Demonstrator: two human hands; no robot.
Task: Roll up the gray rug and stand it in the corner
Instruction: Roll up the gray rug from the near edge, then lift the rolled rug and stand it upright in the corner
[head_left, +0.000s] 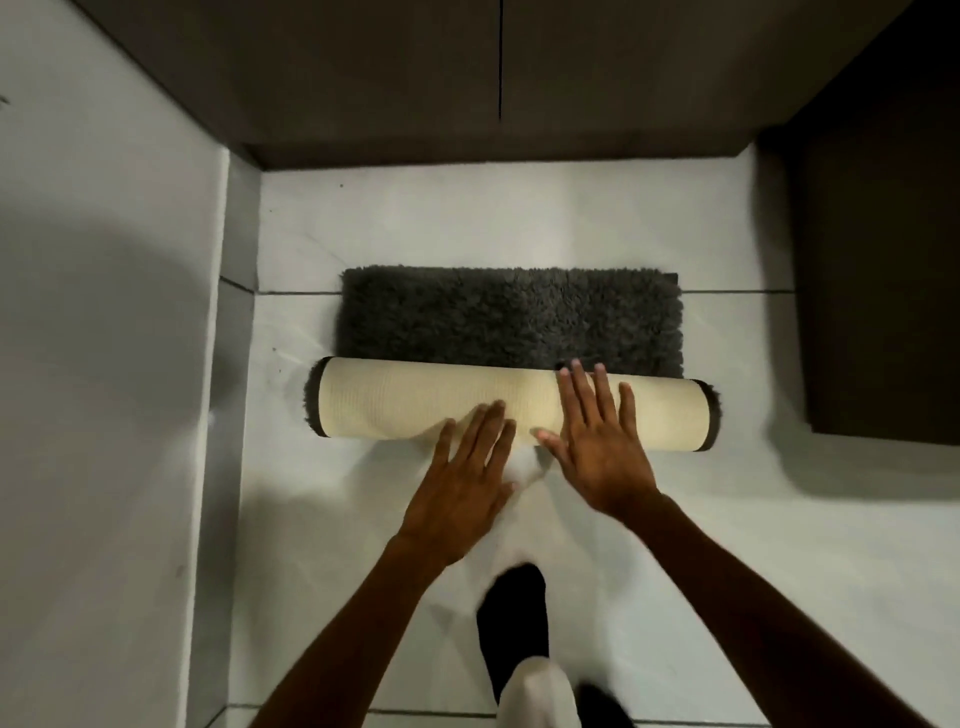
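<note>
The gray shaggy rug (509, 317) lies on the white tiled floor, partly rolled. The rolled part (395, 400) shows its cream backing and lies across the near side, with dark pile at both ends. My right hand (597, 436) rests flat on top of the roll, fingers spread and reaching to the flat pile. My left hand (462, 483) is flat with fingers apart, its fingertips touching the roll's near side. Neither hand grips anything.
A dark cabinet front (498, 83) closes off the far side. A white wall (104, 312) runs along the left and a dark panel (878, 312) stands at the right. My foot in a black sock (514, 618) is on the floor behind the hands.
</note>
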